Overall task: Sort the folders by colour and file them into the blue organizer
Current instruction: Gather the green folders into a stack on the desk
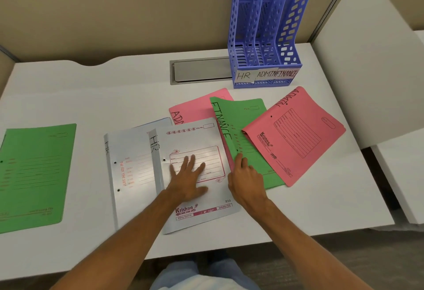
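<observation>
Nothing is grasped yet: the left hand (187, 176) is pressed flat, fingers spread, on the upper white folder (195, 170), while the right hand (246, 178) is curled at the left edge of the green folder (246, 142), apparently starting to pinch it. The blue organizer (267, 30) stands empty behind. Since a pink folder (296, 135) overlaps the green one, it is likely to be dragged along or knocked askew if the green one is pulled out.

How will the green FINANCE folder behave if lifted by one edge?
Probably floppy: the green FINANCE folder is thin card, already curling up where the right hand lifts its edge. Likely light. It may drag the pink ADMIN folder overlapping it.
</observation>
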Tool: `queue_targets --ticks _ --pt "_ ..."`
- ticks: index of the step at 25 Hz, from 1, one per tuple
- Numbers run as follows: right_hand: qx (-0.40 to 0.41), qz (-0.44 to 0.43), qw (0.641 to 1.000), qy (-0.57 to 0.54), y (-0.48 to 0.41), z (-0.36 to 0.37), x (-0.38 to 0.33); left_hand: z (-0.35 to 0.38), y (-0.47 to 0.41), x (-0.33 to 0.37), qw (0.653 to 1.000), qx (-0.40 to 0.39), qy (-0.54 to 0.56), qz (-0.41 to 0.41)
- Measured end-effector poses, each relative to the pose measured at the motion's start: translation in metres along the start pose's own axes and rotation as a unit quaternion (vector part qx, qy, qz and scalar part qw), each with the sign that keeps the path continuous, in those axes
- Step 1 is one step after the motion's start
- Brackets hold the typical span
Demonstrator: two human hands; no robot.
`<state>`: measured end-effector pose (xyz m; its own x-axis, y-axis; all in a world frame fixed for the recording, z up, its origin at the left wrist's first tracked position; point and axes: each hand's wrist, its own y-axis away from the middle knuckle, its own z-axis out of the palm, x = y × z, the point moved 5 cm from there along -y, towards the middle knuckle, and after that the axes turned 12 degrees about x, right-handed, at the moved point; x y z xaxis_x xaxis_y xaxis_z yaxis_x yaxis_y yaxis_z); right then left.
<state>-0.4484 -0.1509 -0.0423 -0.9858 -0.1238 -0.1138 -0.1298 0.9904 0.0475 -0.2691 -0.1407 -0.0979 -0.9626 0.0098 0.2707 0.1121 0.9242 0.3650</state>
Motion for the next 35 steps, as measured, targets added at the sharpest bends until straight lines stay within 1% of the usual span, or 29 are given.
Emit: queue_targets --ticks 1,2,3,4,5,6,7,10,12,14,16,18,20,21,22,23,25,26,27,28,30,35 --pt "0.005 -0.007 1.0 -0.004 0.001 -0.004 -0.006 -0.012 -0.001 0.009 0.994 0.033 0.097 -0.023" --pt "0.011 -0.013 1.0 -0.013 0.0 -0.008 -0.012 -0.025 -0.003 0.016 0.967 0.051 0.237 -0.073" --pt "0.018 -0.018 0.999 -0.025 0.0 -0.012 -0.019 -0.035 -0.005 0.025 0.905 0.043 0.4 -0.139" --pt "0.024 -0.025 0.999 -0.036 -0.001 -0.016 -0.026 -0.041 -0.007 0.035 0.833 0.011 0.517 -0.199" --pt "0.032 -0.037 0.998 -0.042 -0.001 -0.019 -0.033 -0.047 -0.01 0.043 0.775 -0.021 0.588 -0.233" --pt "0.043 -0.052 0.997 -0.044 0.0 -0.022 -0.039 -0.053 -0.012 0.047 0.753 -0.03 0.608 -0.249" --pt "0.054 -0.067 0.995 -0.045 0.002 -0.027 -0.044 -0.058 -0.014 0.047 0.751 -0.012 0.607 -0.26" --pt "0.075 -0.082 0.989 -0.096 -0.001 -0.034 -0.043 -0.069 -0.015 0.036 0.776 0.077 0.55 -0.299" --pt "0.075 -0.043 0.981 -0.174 -0.011 -0.036 -0.029 -0.079 -0.012 0.033 0.788 0.1 0.529 -0.297" --pt "0.093 0.027 0.963 -0.251 -0.025 -0.039 -0.007 -0.092 -0.009 0.028 0.799 0.109 0.523 -0.277" --pt "0.101 0.059 0.959 -0.259 -0.041 -0.036 0.015 -0.108 -0.003 0.02 0.806 0.113 0.524 -0.252" --pt "0.054 0.064 0.968 -0.238 -0.055 -0.029 0.024 -0.123 0.009 0.003 0.81 0.125 0.52 -0.239" --pt "0.01 0.074 0.966 -0.248 -0.065 -0.022 0.02 -0.136 0.023 -0.022 0.811 0.148 0.511 -0.244" --pt "-0.004 0.082 0.959 -0.273 -0.068 -0.02 0.013 -0.141 0.03 -0.035 0.806 0.158 0.513 -0.25" --pt "-0.027 0.097 0.943 -0.319 -0.07 -0.018 0.003 -0.146 0.039 -0.049 0.798 0.166 0.52 -0.255" --pt "-0.063 0.125 0.914 -0.381 -0.071 -0.015 -0.008 -0.15 0.048 -0.063 0.789 0.171 0.531 -0.259" --pt "-0.14 0.202 0.827 -0.506 -0.07 -0.009 -0.035 -0.157 0.066 -0.092 0.769 0.178 0.551 -0.27" --pt "-0.157 0.234 0.789 -0.546 -0.069 -0.008 -0.048 -0.159 0.075 -0.108 0.761 0.182 0.558 -0.276" --pt "-0.156 0.254 0.77 -0.565 -0.069 -0.007 -0.061 -0.16 0.084 -0.126 0.752 0.188 0.565 -0.284" --pt "-0.15 0.263 0.761 -0.574 -0.069 -0.007 -0.073 -0.159 0.092 -0.143 0.743 0.194 0.571 -0.29" --pt "-0.148 0.256 0.754 -0.586 -0.07 -0.009 -0.106 -0.156 0.108 -0.178 0.731 0.207 0.575 -0.305" --pt "-0.143 0.215 0.771 -0.582 -0.069 -0.002 -0.211 -0.148 0.141 -0.273 0.692 0.255 0.573 -0.358"
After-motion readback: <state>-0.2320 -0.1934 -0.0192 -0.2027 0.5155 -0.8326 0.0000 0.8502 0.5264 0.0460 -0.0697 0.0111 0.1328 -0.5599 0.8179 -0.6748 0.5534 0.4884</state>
